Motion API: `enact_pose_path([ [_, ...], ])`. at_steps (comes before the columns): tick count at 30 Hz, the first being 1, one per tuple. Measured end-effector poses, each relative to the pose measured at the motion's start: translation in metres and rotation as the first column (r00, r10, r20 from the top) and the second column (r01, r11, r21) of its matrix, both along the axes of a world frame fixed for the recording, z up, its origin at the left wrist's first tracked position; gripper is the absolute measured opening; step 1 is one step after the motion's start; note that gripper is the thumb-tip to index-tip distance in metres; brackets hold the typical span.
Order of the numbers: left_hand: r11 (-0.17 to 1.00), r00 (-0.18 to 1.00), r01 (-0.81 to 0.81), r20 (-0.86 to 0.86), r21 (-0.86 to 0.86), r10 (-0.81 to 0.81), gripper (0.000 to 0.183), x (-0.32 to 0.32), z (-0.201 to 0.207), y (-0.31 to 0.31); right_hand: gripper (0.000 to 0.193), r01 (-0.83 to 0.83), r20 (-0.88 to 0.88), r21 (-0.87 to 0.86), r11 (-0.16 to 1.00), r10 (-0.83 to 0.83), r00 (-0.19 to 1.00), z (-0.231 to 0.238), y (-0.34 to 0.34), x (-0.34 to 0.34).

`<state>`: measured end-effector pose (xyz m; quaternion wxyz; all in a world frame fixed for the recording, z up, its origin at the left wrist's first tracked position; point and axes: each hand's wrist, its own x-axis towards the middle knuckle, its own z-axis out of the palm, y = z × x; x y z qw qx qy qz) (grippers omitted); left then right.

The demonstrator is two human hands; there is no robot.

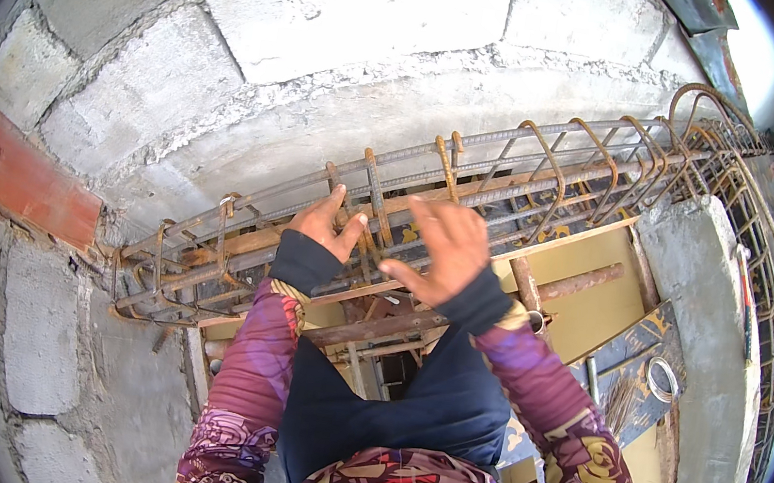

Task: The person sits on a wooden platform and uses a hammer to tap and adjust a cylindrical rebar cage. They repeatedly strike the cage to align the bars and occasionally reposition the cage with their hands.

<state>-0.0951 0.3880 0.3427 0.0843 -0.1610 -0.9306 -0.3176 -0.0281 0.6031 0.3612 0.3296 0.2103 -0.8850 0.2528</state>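
A long cage of rusty steel rebar (558, 171) runs along the wall in front of me, with bent stirrups tied round its lengthwise bars. My left hand (323, 225) is at the cage, thumb and forefinger apart. Its forefinger is close to the upper end of a rusty stirrup (370, 181); whether they touch I cannot tell. To the right, my right hand (447, 247) is spread over the near side of the cage, thumb apart from the fingers. Nothing shows in its grip. Beside its fingertips another stirrup (446, 166) crosses the top bar.
A grey block wall (358, 13) rises behind the cage. Below are wooden props (582, 282) and formwork boards. A roll of tape or ring (662, 378) lies on a panel at right, near a concrete ledge (709, 284). A second rebar cage (762, 252) runs down the far right.
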Motion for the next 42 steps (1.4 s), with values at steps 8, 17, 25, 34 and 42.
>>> enact_pose_path([
  [8, 0.999, 0.994, -0.029, 0.106, 0.034, 0.026, 0.062, 0.0, 0.009, 0.002, 0.058, -0.125, 0.228, 0.248, 0.961, 0.068, 0.971, -0.014, -0.016, -0.053],
  [17, 0.996, 0.995, -0.082, 0.051, 0.024, 0.08, 0.065, -0.008, -0.004, 0.002, 0.028, 0.001, 0.325, 0.204, 0.979, -0.069, 0.943, -0.004, -0.023, -0.057],
  [25, 0.996, 0.995, -0.087, -0.058, -0.034, 0.085, 0.069, -0.015, -0.015, -0.003, 0.054, 0.034, 0.492, 0.25, 0.968, -0.157, 0.856, 0.006, -0.04, -0.065],
  [34, 0.974, 0.994, -0.082, -0.087, -0.211, 0.065, 0.057, 0.001, 0.001, 0.003, 0.063, 0.162, 0.392, 0.19, 0.968, -0.226, 0.892, -0.011, -0.053, -0.063],
  [42, 0.949, 0.974, -0.203, -0.146, -0.243, 0.171, 0.055, 0.005, 0.001, 0.009, 0.068, 0.246, 0.534, 0.207, 0.947, -0.32, 0.782, -0.005, -0.066, -0.073],
])
